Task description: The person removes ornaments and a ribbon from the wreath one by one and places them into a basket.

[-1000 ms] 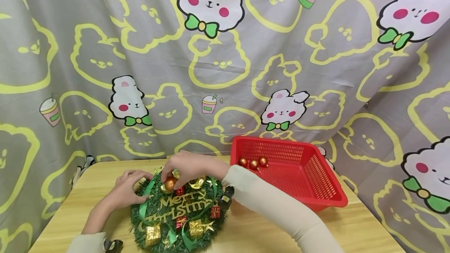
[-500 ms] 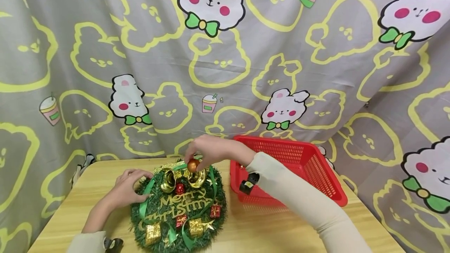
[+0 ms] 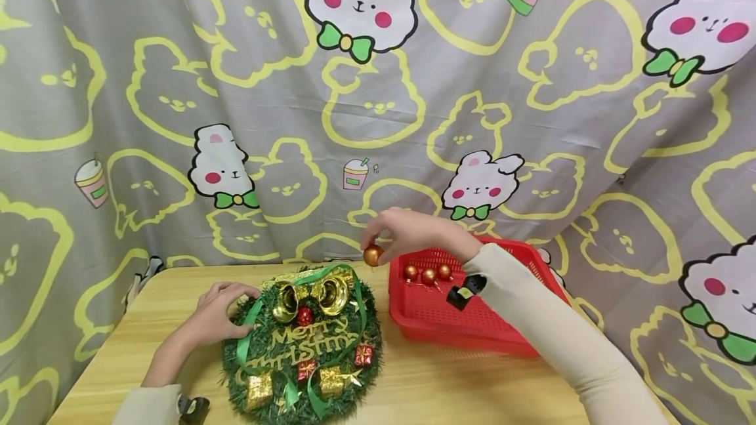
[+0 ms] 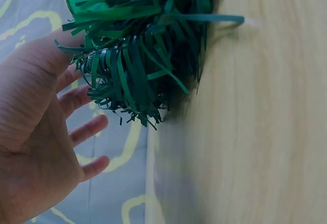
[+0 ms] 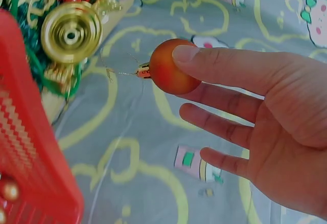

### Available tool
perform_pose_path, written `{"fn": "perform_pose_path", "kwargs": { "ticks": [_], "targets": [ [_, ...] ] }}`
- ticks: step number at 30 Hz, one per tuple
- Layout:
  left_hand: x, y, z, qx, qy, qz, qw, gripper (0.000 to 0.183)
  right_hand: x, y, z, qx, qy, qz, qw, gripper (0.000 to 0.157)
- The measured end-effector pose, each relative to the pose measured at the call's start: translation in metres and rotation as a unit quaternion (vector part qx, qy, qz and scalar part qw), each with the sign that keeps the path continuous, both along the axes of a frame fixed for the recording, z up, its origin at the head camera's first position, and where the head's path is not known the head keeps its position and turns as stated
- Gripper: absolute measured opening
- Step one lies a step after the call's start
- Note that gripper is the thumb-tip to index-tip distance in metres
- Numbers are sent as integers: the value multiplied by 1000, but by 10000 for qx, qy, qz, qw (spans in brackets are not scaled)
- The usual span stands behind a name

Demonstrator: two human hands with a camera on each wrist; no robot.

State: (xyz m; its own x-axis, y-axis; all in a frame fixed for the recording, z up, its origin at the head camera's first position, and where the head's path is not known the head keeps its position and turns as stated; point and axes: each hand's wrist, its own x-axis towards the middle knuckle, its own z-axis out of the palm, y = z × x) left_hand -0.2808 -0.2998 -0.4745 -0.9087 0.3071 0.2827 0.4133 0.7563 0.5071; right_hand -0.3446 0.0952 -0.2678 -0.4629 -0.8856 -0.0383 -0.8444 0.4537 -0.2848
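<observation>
My right hand (image 3: 407, 233) pinches an orange-gold Christmas ball (image 3: 373, 255) between thumb and fingers, above the table's back edge left of the basket. In the right wrist view the ball (image 5: 173, 66) shows its gold cap and thin thread pointing away from the hand. A green tinsel Christmas wreath (image 3: 354, 382) lies on the table, bearing gold bells (image 3: 334, 295), gift boxes, ribbon and gold "Merry Christmas" lettering. At its left edge my left hand (image 3: 218, 310) rests with thumb and fingers spread; in the left wrist view the fingers (image 4: 89, 130) are loosely extended beside the tinsel.
A red plastic basket (image 3: 472, 343) stands right of the wreath, partly hidden by the right forearm. Several orange-gold balls (image 3: 428, 275) lie in it along its back left. Behind the wooden table (image 3: 177, 281) hangs a grey patterned curtain (image 3: 283, 110).
My right hand has lifted the Christmas ball from beside the left bell and carried it right, past the wreath, to the basket's left. The left hand has stayed in place.
</observation>
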Motion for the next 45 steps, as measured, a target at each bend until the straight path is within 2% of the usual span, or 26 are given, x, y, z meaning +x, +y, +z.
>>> {"fn": "perform_pose_path", "kwargs": {
  "ticks": [5, 12, 23, 29, 36, 39, 45],
  "targets": [
    [1, 0, -1, -37, 8, 16, 10000, 56, -6, 28, 2, -8, 112, -372, 9992, 30],
    [1, 1, 0, -4, 35, 21, 10000, 57, -8, 63, 5, -163, -74, -799, 9966, 33],
    [0, 1, 0, -15, 20, 16, 10000, 56, -18, 106, -15, -515, -320, -1453, 9875, 32],
    [0, 0, 0, -1, -70, 48, 10000, 57, -32, 124, -32, -677, -524, -1652, 9825, 30],
    [1, 0, 1, 14, -102, 7, 9999, 57, -44, 144, -62, -799, -770, -1956, 9744, 29],
    [1, 0, 1, 55, -113, -10, 9999, 57, -50, 152, -74, -808, -839, -2000, 9729, 29],
    [-1, 0, 1, 34, -45, -10, 10000, 56, -62, 162, -92, -718, -1194, -2292, 9634, 29]
  ]
}}
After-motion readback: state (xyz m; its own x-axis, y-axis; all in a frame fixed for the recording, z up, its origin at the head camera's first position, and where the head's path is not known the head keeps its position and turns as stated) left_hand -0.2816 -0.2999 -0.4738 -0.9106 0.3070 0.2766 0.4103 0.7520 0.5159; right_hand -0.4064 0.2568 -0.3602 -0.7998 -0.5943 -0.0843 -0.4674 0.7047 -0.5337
